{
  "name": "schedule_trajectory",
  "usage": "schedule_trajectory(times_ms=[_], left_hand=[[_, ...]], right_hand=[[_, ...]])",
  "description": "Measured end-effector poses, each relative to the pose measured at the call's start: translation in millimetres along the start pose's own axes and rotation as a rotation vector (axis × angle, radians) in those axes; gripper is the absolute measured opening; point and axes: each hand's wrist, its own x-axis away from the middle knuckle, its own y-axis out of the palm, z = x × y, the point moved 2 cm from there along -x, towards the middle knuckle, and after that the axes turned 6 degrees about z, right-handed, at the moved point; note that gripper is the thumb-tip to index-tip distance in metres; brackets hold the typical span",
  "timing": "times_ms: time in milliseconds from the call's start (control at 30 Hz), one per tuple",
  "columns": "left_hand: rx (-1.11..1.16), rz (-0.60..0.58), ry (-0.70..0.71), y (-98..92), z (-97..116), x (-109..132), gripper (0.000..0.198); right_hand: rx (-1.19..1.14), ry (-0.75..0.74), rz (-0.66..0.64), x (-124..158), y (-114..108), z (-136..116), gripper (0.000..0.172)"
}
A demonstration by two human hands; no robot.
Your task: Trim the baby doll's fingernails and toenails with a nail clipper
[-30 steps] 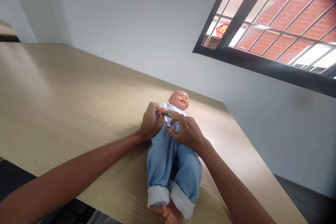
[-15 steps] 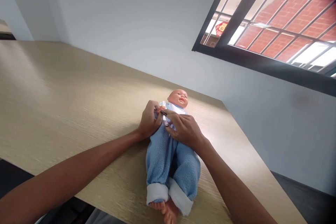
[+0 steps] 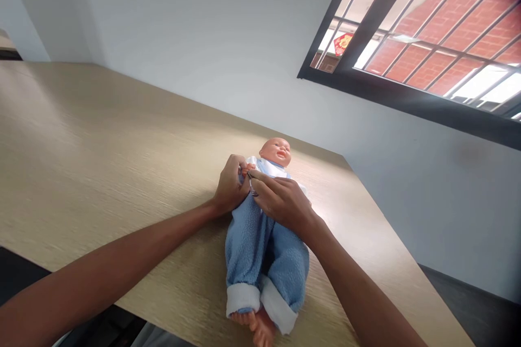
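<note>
A baby doll [image 3: 280, 246] in blue fleece trousers with white cuffs lies on its back, head towards the wall and bare feet towards me. My left hand [image 3: 233, 184] is closed around the doll's small hand [image 3: 248, 169] and holds it up over the body. Between the thumb and fingers of my right hand [image 3: 283, 198] is a small silvery nail clipper [image 3: 253, 187]. Its tip is at the doll's fingers; whether it touches one I cannot tell. My right hand hides part of the doll's chest.
The doll lies on a light wooden table [image 3: 122, 141], near its right end. Behind the table stands a pale wall [image 3: 203, 27], with a dark-framed barred window [image 3: 407, 84] at the upper right.
My right hand has shifted slightly left with the nail clipper, closer to the doll's fingers. The clipper is turned and more covered by my fingers. My left hand has stayed nearly still.
</note>
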Motion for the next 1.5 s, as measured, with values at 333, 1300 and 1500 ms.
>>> schedule_trajectory(times_ms=[333,1300,1500], left_hand=[[-0.010,-0.006,0.030,-2.4,7.7,-0.4,0.018],[0.009,-0.019,0.061,-12.0,16.1,-0.9,0.013],[0.011,-0.017,0.051,-11.9,15.0,-1.5,0.014]], right_hand=[[-0.148,0.213,0.143,5.6,3.1,7.1,0.026],[-0.358,0.312,0.192,9.8,9.1,14.5,0.031],[-0.329,0.256,0.179,11.8,10.7,16.6,0.027]])
